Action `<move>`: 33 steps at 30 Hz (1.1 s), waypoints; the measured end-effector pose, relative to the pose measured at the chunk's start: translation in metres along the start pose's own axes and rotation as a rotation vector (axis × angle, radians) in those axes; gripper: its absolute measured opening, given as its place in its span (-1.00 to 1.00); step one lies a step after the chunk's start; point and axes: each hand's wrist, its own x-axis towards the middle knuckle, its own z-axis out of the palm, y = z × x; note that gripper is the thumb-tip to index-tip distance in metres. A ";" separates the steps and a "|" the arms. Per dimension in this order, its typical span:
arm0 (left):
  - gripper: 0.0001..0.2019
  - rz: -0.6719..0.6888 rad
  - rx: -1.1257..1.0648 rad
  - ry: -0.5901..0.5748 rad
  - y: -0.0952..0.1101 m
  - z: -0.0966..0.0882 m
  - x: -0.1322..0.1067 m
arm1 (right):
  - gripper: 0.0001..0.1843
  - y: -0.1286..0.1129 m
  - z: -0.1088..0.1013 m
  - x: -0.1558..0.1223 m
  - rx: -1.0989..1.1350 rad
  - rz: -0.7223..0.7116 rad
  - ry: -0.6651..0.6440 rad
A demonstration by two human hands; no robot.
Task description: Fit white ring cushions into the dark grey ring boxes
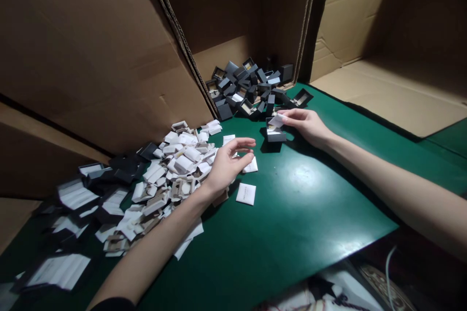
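My right hand (305, 124) reaches across the green table (292, 214) and pinches a small white insert (276, 120) at the top of a small open dark box (275, 134). My left hand (228, 163) hovers above the table with its fingers apart and curved, holding nothing. It is just right of a heap of white inserts (175, 165) and over a white card (251, 165). Another white card (245, 194) lies flat just below that hand.
A pile of small dark boxes (251, 88) fills the back corner between cardboard walls (91, 48). More dark boxes and lids (87, 189) with white sheets lie at the left. A flat cardboard sheet (394, 97) lies at the right. The table's front edge runs bottom right.
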 end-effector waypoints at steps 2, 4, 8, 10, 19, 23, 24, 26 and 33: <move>-0.65 0.026 0.003 0.028 -0.002 -0.001 0.001 | -0.66 -0.001 0.007 -0.003 -0.025 0.015 -0.052; -0.55 0.049 0.018 0.034 -0.006 -0.001 0.002 | -0.62 -0.003 0.014 -0.008 -0.059 0.026 -0.106; -0.27 0.058 0.109 -0.046 -0.019 0.002 0.001 | -0.61 -0.007 0.029 -0.021 -0.131 -0.014 -0.250; -0.15 0.070 0.188 -0.088 -0.027 0.005 -0.002 | -0.64 -0.008 0.037 -0.028 -0.168 -0.059 -0.320; -0.13 0.127 0.306 -0.110 -0.036 0.007 -0.006 | -0.68 -0.019 0.039 -0.034 -0.332 -0.162 -0.441; -0.17 0.160 0.311 -0.120 -0.033 0.009 -0.006 | -0.71 -0.026 0.036 -0.034 -0.427 -0.232 -0.460; -0.18 0.173 0.309 -0.126 -0.032 0.009 -0.006 | -0.74 -0.027 0.037 -0.035 -0.467 -0.265 -0.468; -0.20 0.200 0.306 -0.134 -0.032 0.010 -0.007 | -0.80 -0.030 0.040 -0.038 -0.532 -0.327 -0.476; -0.22 0.189 0.310 -0.144 -0.031 0.010 -0.007 | -0.86 -0.032 0.040 -0.040 -0.534 -0.320 -0.443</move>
